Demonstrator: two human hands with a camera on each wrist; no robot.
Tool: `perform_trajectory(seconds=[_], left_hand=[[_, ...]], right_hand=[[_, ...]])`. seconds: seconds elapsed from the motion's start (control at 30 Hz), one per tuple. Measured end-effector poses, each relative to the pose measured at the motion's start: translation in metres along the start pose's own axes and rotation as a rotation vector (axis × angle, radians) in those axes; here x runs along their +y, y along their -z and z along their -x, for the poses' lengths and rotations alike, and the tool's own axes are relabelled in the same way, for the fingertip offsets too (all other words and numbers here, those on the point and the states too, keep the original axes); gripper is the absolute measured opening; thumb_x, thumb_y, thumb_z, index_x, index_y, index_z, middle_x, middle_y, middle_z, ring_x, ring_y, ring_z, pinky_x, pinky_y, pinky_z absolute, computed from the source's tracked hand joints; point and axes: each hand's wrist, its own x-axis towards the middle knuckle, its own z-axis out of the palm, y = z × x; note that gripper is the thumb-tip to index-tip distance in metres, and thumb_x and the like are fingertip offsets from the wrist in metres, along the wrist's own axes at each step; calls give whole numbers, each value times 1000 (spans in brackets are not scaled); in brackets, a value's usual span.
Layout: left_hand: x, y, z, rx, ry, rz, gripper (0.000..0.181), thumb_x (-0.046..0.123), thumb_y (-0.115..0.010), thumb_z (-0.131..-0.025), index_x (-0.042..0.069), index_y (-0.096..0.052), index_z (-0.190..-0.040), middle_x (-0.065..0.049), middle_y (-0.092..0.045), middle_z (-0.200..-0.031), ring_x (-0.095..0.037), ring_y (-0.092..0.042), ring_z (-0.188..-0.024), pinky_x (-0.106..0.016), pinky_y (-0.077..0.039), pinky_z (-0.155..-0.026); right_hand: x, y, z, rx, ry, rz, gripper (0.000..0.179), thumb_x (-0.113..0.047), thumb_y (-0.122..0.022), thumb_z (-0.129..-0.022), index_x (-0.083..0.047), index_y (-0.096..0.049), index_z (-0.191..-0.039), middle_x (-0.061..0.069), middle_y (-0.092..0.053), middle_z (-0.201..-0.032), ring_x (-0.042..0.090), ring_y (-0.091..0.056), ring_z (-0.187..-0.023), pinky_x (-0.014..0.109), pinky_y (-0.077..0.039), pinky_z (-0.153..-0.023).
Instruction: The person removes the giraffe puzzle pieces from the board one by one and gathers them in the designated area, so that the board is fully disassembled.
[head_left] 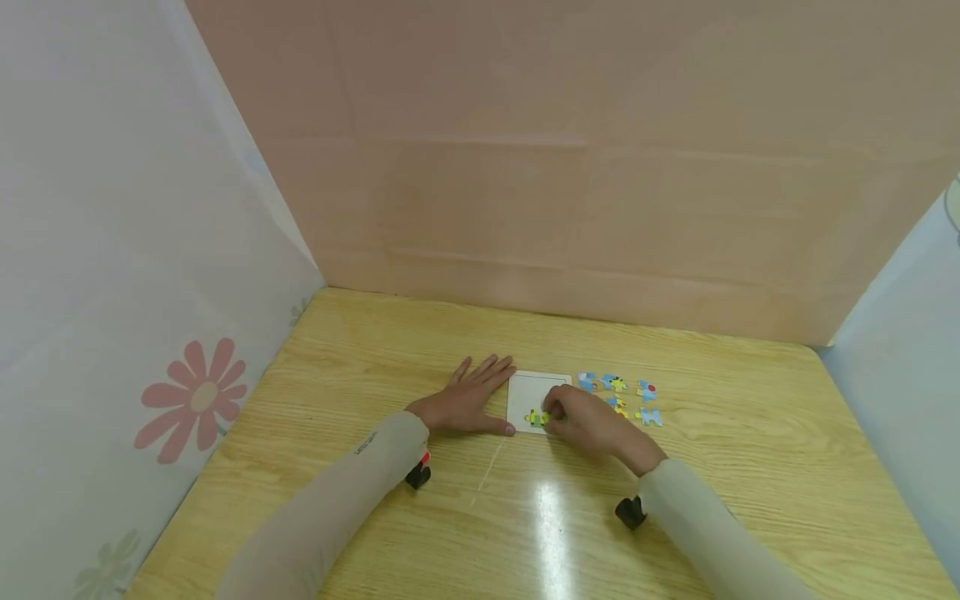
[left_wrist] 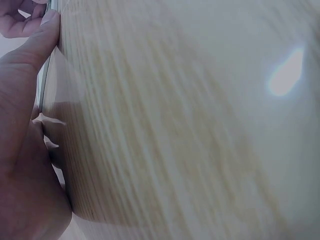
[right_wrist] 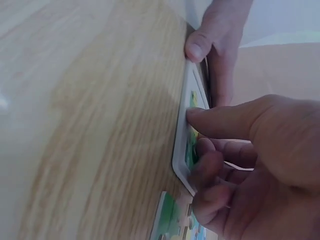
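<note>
A white square puzzle tray (head_left: 528,385) lies on the table with yellow-green jigsaw pieces (head_left: 535,418) along its near edge. My left hand (head_left: 471,404) rests with fingers spread at the tray's left side, its thumb at the near left corner. Over the tray's near right corner, my right hand (head_left: 591,419) pinches a green jigsaw piece (right_wrist: 190,150) between thumb and curled fingers. The right wrist view shows that thumb (right_wrist: 220,120) right at the tray's rim, while the fingers hide much of the piece.
Several loose blue and yellow jigsaw pieces (head_left: 647,390) lie on the table right of the tray, some partly behind my right hand. The wooden table (head_left: 420,542) meets a brown back wall (head_left: 480,217) and a flowered left wall (head_left: 97,250). Light glares off the near tabletop.
</note>
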Motion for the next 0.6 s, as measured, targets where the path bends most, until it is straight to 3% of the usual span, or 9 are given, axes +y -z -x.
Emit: perform_trajectory(seconds=[0.13, 0.37, 0.6], left_hand=[[2, 2, 2, -3, -2, 16, 110, 72, -64, -96, 22, -6, -174, 6, 4, -183, -19, 10, -170, -57, 13, -136], [4, 3, 3, 4, 1, 14, 109, 71, -65, -96, 20, -8, -174, 4, 1, -183, -21, 8, -171, -58, 11, -136], [5, 4, 3, -3, 1, 13, 110, 71, -65, -96, 20, -8, -174, 3, 2, -183, -22, 8, -171, -59, 12, -136]], right_hand=[[2, 3, -3, -46, 3, -66, 21, -11, -75, -99, -4, -65, -115, 7, -72, -108, 18, -67, -99, 40, -59, -88], [5, 4, -4, -44, 32, -119, 18, -10, -75, -99, -7, -60, -108, 6, -69, -105, 15, -63, -94, 33, -55, -83], [4, 9, 4, -14, 85, -207, 8, -9, -67, -103, -7, -60, -101, 6, -68, -101, 10, -54, -75, 23, -46, -64]])
